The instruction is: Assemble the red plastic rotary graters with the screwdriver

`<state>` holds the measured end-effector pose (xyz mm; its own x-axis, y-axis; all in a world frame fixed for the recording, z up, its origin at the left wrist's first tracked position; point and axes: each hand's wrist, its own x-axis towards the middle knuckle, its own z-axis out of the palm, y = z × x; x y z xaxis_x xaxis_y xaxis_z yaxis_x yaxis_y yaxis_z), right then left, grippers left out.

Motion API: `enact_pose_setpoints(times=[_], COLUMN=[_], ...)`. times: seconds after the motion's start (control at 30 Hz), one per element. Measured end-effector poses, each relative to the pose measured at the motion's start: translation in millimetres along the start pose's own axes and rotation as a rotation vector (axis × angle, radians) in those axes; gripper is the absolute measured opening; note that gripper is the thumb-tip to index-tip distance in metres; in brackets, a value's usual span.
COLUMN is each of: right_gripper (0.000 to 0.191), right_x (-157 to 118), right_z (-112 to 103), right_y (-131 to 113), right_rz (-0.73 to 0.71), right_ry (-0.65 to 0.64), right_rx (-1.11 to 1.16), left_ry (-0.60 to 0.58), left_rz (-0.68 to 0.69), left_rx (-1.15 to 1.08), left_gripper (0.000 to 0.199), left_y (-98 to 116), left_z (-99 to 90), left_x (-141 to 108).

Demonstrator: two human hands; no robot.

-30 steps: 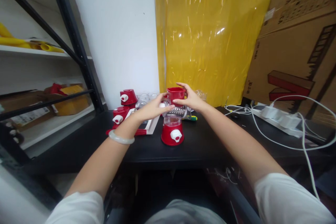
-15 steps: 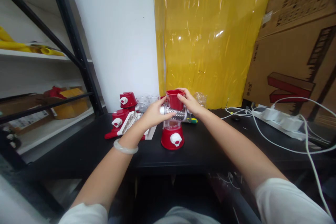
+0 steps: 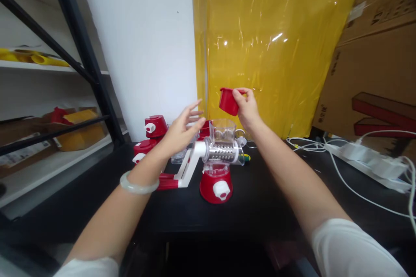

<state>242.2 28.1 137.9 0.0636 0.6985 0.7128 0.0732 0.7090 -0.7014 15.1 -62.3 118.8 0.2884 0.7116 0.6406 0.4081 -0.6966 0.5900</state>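
In the head view, the right hand [image 3: 248,109] holds one red cup [image 3: 228,101] in the air, above and slightly right of the clear hopper [image 3: 222,127], apart from it. The cup's rim faces up, its axis near upright with a slight tilt. It sits left of the right fingers, its right side pinched between them and the thumb.

The left hand [image 3: 184,132] is empty, fingers loosely spread, left of the hopper.

One grater stands on the black table [image 3: 195,216]: one red base [image 3: 216,186] with one white knob [image 3: 221,190], the hopper opening upward, and one metal drum [image 3: 222,152] lying crosswise. Its white crank [image 3: 191,166] slants down left. Further left, two red pieces [image 3: 157,126] are stacked, each with a white knob.
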Motion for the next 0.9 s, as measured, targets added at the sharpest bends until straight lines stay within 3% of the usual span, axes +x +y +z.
enact_pose_setpoints(times=[0.07, 0.17, 0.27, 0.33, 0.4, 0.47, 0.6, 0.77, 0.9], right_gripper=[0.069, 0.065, 0.063, 0.062, 0.06, 0.053, 0.031, 0.021, 0.016], right_x=[5, 13, 22, 23, 21, 15, 2, -12, -21], right_z=[12, 27, 32, 32, 31, 32, 38, 50, 59], right_y=[10, 28, 47, 61, 76, 90, 113, 121, 117], right_rz=[-0.019, -0.028, -0.02, -0.024, -0.014, 0.01, 0.03, -0.091, -0.116], right_ry=[-0.012, -0.036, -0.012, -0.025, -0.111, -0.202, -0.341, -0.486, -0.507], right_rx=[-0.024, -0.083, -0.15, -0.237, -0.341, -0.415, -0.526, -0.507, -0.578], left_ry=[0.054, 0.024, 0.057, 0.06, 0.028, -0.021, -0.057, -0.056, -0.039], left_rz=[0.005, 0.004, -0.063, -0.118, -0.151, -0.157, -0.139, -0.134, -0.145], left_rx=[0.034, 0.102, 0.16, 0.173, 0.177, 0.18, 0.127, 0.109, 0.113], left_gripper=[0.066, 0.061, 0.071, 0.073, 0.061, 0.043, 0.04, 0.041, 0.043], left_y=[-5, -19, -36, -44, -46, -43, -28, -21, -29], left_z=[-4.0, 1.0, 10.8, 12.7, 8.2, -1.2, -22.0, -31.6, -31.9], left_x=[20, 47, 60, 61, 58, 54, 45, 42, 45])
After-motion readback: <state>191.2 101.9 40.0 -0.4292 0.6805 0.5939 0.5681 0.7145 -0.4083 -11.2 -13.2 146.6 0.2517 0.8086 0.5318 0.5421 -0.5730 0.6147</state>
